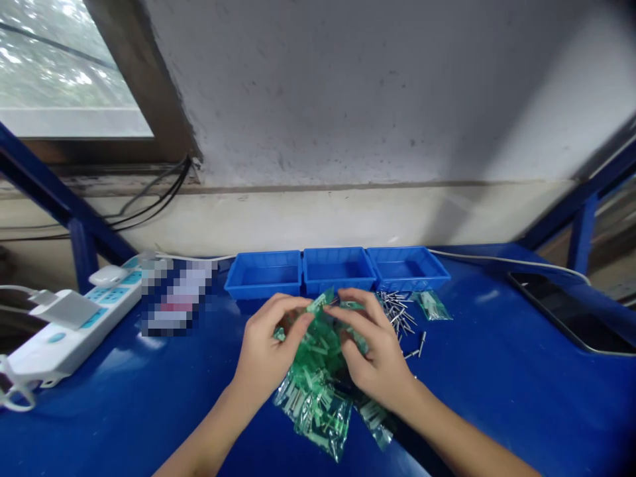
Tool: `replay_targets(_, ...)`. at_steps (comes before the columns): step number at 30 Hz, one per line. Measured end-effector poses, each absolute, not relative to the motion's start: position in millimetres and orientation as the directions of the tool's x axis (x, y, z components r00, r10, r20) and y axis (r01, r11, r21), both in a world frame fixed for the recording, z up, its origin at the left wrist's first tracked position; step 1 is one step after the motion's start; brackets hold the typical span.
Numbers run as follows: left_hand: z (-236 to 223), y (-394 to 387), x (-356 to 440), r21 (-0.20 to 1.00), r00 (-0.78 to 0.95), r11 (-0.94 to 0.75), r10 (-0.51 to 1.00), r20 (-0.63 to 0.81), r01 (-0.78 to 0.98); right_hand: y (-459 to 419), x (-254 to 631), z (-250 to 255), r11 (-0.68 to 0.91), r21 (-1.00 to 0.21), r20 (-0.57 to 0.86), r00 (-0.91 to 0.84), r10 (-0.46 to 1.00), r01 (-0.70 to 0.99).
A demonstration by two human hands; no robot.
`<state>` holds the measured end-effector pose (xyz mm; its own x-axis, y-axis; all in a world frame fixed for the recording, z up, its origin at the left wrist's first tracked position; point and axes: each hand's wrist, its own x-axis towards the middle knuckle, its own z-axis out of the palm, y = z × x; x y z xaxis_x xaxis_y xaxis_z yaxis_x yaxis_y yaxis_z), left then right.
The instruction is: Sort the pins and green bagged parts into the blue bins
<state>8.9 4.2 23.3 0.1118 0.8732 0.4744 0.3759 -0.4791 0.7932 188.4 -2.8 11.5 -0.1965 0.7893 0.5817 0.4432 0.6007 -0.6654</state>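
My left hand is closed, thumb and fingers pinching a small green-tinted plastic bag with pale pieces inside. My right hand is at the bag's other side, fingers spread and bent, the tip of one finger by the bag's edge. Whether that hand has a tiny piece between its fingers is too small to make out. Beneath both hands lies a pile of clear and green small bags holding white and metal pieces. Loose metal pins, seemingly rivets or nails, are heaped beyond my right hand.
Three blue bins stand along the back: left, middle, right. Another small bag lies right of the pins. A phone is at the right. A power strip with chargers and a blurred-out item occupy the left.
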Motion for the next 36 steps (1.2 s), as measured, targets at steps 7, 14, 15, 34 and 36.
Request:
replay_targets(7, 19.5, -2.3, 14.3, 0.432, 0.439, -0.742, 0.659, 0.611, 0.512, -0.2, 184.8, 18.8, 0.316, -0.925, 0.296, -0.119, 0.948, 0.211)
replay_targets(14, 25.4, -0.7, 16.1, 0.995, 0.271, 0.003, 0.962, -0.030, 0.100, -0.7, 190.5, 10.8, 0.730, -0.545, 0.696, -0.263, 0.668, 0.412)
replay_targets(15, 26.5, 0.8, 15.2, 0.997, 0.245, 0.050, 0.967, -0.064, 0.061, -2.6, 189.9, 10.1, 0.767, -0.499, 0.710, -0.317, 0.629, 0.404)
replay_targets(34, 32.9, 24.7, -29.6, 0.347, 0.076, -0.252, 0.890, 0.449, 0.903, -6.5, 190.9, 19.3, 0.644, -0.607, 0.666, -0.144, 0.732, 0.466)
replay_targets(36, 25.8, 18.9, -24.1, 0.378, 0.189, -0.283, 0.945, 0.268, 0.882, -3.9, 191.4, 18.1, 0.607, -0.642, 0.625, -0.138, 0.768, 0.469)
